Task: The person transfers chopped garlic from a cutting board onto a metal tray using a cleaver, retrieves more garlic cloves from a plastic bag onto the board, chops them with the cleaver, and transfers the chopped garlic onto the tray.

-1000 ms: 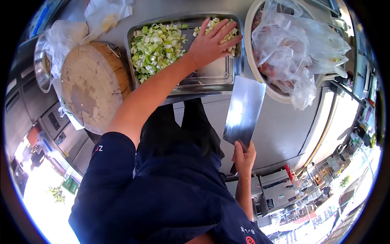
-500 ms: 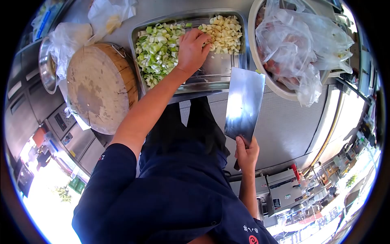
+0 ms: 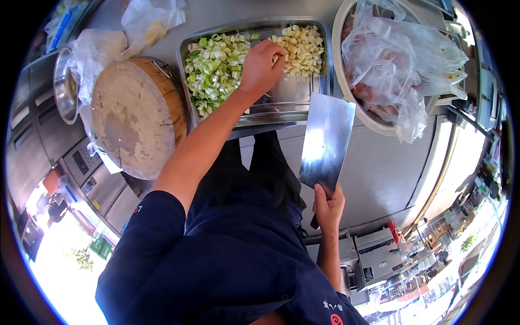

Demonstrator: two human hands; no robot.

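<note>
A metal tray holds chopped green onion on its left side and chopped garlic on its right. Between the two piles is my left hand, fingers curled and pressed together at the garlic's left edge; what they hold, if anything, is hidden. My right hand grips the handle of a cleaver. Its broad blade points up and away from me, with the top end close to the tray's near right corner.
On the left stands a round wooden chopping block, beside a metal bowl and crumpled plastic bags. To the right, a large pale tub holds meat partly covered by clear plastic bags. A steel counter lies beneath.
My left hand has shifted slightly right towards the garlic, its fingers more curled. The tray and block appear slightly further right in view. The cleaver stays in my right hand.
</note>
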